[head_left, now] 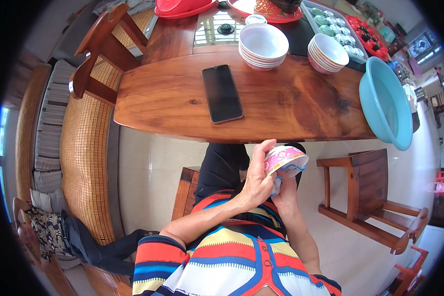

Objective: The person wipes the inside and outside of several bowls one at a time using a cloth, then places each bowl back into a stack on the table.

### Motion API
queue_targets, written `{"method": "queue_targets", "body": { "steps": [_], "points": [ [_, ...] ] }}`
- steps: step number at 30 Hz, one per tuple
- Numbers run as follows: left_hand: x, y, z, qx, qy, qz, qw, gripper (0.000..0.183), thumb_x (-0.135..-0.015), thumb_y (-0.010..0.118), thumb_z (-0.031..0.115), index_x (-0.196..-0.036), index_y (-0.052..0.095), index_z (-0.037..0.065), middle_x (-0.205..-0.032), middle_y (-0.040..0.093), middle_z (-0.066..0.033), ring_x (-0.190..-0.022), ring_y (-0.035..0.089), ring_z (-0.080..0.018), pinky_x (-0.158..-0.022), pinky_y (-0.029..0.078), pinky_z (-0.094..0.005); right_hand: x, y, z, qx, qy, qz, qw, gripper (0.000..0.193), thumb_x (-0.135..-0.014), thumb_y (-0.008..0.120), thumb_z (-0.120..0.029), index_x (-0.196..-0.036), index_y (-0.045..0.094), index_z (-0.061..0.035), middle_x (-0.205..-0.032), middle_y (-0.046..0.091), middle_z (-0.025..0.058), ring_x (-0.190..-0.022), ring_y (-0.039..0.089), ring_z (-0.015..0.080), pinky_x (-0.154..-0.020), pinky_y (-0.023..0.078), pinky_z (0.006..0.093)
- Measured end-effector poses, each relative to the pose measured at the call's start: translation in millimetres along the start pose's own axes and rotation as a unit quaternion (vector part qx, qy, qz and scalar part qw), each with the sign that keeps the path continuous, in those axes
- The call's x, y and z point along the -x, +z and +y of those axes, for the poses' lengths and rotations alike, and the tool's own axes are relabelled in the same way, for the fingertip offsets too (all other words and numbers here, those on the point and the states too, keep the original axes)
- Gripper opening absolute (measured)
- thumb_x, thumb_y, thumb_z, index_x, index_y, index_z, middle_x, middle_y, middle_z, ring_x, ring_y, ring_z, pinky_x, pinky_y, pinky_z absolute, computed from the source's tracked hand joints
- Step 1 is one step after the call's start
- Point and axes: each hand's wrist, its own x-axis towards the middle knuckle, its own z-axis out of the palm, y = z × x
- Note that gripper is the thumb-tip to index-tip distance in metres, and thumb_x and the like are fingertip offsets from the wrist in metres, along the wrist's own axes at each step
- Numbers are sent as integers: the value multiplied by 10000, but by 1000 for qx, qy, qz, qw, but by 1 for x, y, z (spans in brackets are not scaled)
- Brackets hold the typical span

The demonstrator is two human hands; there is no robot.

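Note:
Just off the table's near edge, my left hand (258,178) is closed around the outside of a small pink-and-white patterned bowl (279,155), which is tilted on its side. My right hand (286,191) presses a white cloth with a blue edge (277,185) into the bowl's mouth; its fingertips are mostly hidden by bowl and cloth. On the wooden table (158,101) beyond stand a stack of larger white bowls (264,42) and a stack of smaller bowls (326,51). A dark-screened phone (222,93) lies flat left of them.
A light blue basin (386,101) sits at the table's right end. Behind the bowls are a tray of small cups (334,27) and red trays (276,17). Wooden chairs (367,185) stand right and far left. Someone in dark trousers (91,246) is on the left seat.

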Motion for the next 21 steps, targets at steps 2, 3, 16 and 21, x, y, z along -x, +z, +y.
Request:
{"method": "queue_targets", "body": {
  "steps": [2,3,16,21],
  "points": [
    [-2,-3,3,39,-8,-6,999,615,-791,451,-115,-1351,242,30,-1187,407,-110,-1160,404,-203,-1014,316,-316,3,-2,2,-29,34,-24,999,431,-800,575,22,-1212,474,-53,-1142,555,69,-1041,564,207,-864,481,332],
    [-5,-9,-2,-31,-20,-46,998,704,-787,519,-83,-1385,168,41,-1271,367,-167,-1243,354,-281,-1036,301,-354,-1,-5,-3,-25,50,-43,998,432,-788,595,22,-1199,482,-48,-1126,562,72,-1039,567,213,-867,484,338],
    [-6,-14,2,-494,259,-209,803,100,-656,644,31,-630,547,38,-1435,301,-152,-1395,173,-306,-1027,164,-649,-1,-69,-68,160,80,-62,982,325,-786,588,-27,-1103,515,-20,-950,588,50,-832,606,150,-709,502,287],
    [-3,-9,9,-457,262,-234,817,89,-685,653,39,-688,566,56,-1211,537,-146,-1332,309,-281,-1061,163,-606,19,-42,-79,157,38,-52,986,312,-863,585,-157,-1132,506,-21,-981,586,38,-926,573,148,-801,458,288]
  ]
}}
